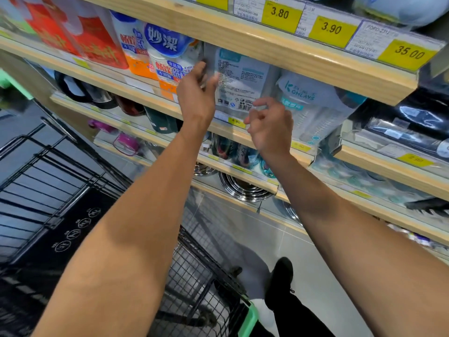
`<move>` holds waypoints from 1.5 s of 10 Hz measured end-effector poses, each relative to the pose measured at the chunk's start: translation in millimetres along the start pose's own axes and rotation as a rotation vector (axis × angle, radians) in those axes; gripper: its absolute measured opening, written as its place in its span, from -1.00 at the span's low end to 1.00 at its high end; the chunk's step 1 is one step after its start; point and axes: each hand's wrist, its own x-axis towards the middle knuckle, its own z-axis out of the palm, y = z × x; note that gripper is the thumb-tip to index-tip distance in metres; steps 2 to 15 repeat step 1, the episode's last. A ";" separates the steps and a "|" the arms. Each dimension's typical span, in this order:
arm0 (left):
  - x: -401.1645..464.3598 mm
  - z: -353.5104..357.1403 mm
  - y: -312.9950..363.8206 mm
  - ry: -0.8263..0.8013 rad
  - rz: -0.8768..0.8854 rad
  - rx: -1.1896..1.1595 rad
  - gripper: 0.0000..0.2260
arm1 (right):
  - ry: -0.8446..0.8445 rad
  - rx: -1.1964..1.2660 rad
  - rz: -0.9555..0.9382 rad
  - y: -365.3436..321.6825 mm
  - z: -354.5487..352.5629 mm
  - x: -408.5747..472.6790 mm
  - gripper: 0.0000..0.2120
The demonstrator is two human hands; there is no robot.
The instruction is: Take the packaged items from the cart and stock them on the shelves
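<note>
We see both bare arms reaching up and forward to a wooden shelf [155,103] at the far side of the scene. The left hand [196,96] is raised against the left edge of a clear packaged item [239,83] that stands upright on that shelf, its back label with printed text and a barcode facing us. The fingers [200,69] curl round the pack's left edge and the thumb lies on its front face, so this hand is closed on the pack in a loose grasp.

The right hand [271,126] sits lower and to the right, just below the pack's bottom right corner, near the barcode. Its fingers are half curled with the fingertips [261,102] lifted toward the pack; we cannot tell whether they touch the plastic or stand just clear of it, and nothing is plainly pinched in them.

To the left of the held pack stands a paper cup package [170,54] in blue, white and orange, touching or just beside it. To the right is a clear pack of plastic cups [313,103] marked in teal. Yellow price tags [279,14] line the shelf above. The black wire cart [201,283] stands near us at lower left, below the arms.
</note>
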 end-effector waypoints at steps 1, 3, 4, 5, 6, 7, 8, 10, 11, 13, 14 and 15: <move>-15.3 -11.3 -6.0 0.090 -0.005 -0.009 -0.70 | -0.121 0.047 -0.022 4.7 12.3 -8.5 -0.84; -15.3 -11.3 -6.0 0.090 -0.005 -0.009 -0.70 | -0.121 0.047 -0.022 4.7 12.3 -8.5 -0.84; -15.3 -11.3 -6.0 0.090 -0.005 -0.009 -0.70 | -0.121 0.047 -0.022 4.7 12.3 -8.5 -0.84; -15.3 -11.3 -6.0 0.090 -0.005 -0.009 -0.70 | -0.121 0.047 -0.022 4.7 12.3 -8.5 -0.84; -15.3 -11.3 -6.0 0.090 -0.005 -0.009 -0.70 | -0.121 0.047 -0.022 4.7 12.3 -8.5 -0.84; -15.3 -11.3 -6.0 0.090 -0.005 -0.009 -0.70 | -0.121 0.047 -0.022 4.7 12.3 -8.5 -0.84; -15.3 -11.3 -6.0 0.090 -0.005 -0.009 -0.70 | -0.121 0.047 -0.022 4.7 12.3 -8.5 -0.84; -15.3 -11.3 -6.0 0.090 -0.005 -0.009 -0.70 | -0.121 0.047 -0.022 4.7 12.3 -8.5 -0.84; -15.3 -11.3 -6.0 0.090 -0.005 -0.009 -0.70 | -0.121 0.047 -0.022 4.7 12.3 -8.5 -0.84; -15.3 -11.3 -6.0 0.090 -0.005 -0.009 -0.70 | -0.121 0.047 -0.022 4.7 12.3 -8.5 -0.84; -15.3 -11.3 -6.0 0.090 -0.005 -0.009 -0.70 | -0.121 0.047 -0.022 4.7 12.3 -8.5 -0.84; -15.3 -11.3 -6.0 0.090 -0.005 -0.009 -0.70 | -0.121 0.047 -0.022 4.7 12.3 -8.5 -0.84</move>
